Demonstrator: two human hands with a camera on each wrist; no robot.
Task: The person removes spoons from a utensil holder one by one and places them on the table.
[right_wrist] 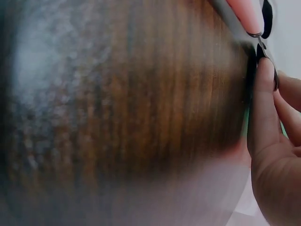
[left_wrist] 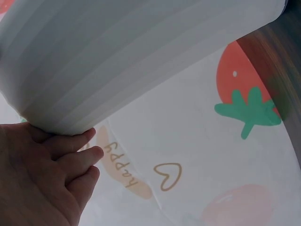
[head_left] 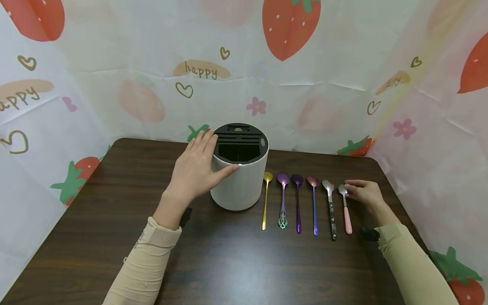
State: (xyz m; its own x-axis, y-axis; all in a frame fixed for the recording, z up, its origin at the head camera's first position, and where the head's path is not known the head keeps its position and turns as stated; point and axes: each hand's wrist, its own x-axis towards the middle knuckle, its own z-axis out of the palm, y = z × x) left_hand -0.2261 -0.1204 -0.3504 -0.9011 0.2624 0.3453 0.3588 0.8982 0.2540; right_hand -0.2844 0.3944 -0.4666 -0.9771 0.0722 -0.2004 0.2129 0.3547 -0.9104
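A white, ribbed cylindrical utensil holder [head_left: 240, 186] with a black slotted top stands at the back of the table. My left hand [head_left: 196, 165] rests against its left upper side, fingers extended and thumb along the front rim; in the left wrist view, the fingertips [left_wrist: 89, 153] touch the holder's rim. At the right end of a row of spoons, my right hand [head_left: 364, 192] pinches the bowl of a pink-handled spoon [head_left: 347, 218]. The right wrist view shows thumb and finger at that bowl, below the pink handle [right_wrist: 247, 16].
Left of the pink-handled spoon lie a black-handled spoon [head_left: 332, 216], a red-and-blue spoon [head_left: 314, 212], a dark purple spoon [head_left: 298, 207], an ornate purple spoon [head_left: 283, 199] and a gold spoon [head_left: 265, 203]. A strawberry-print cloth [head_left: 286, 123] hangs behind the brown table [head_left: 236, 254].
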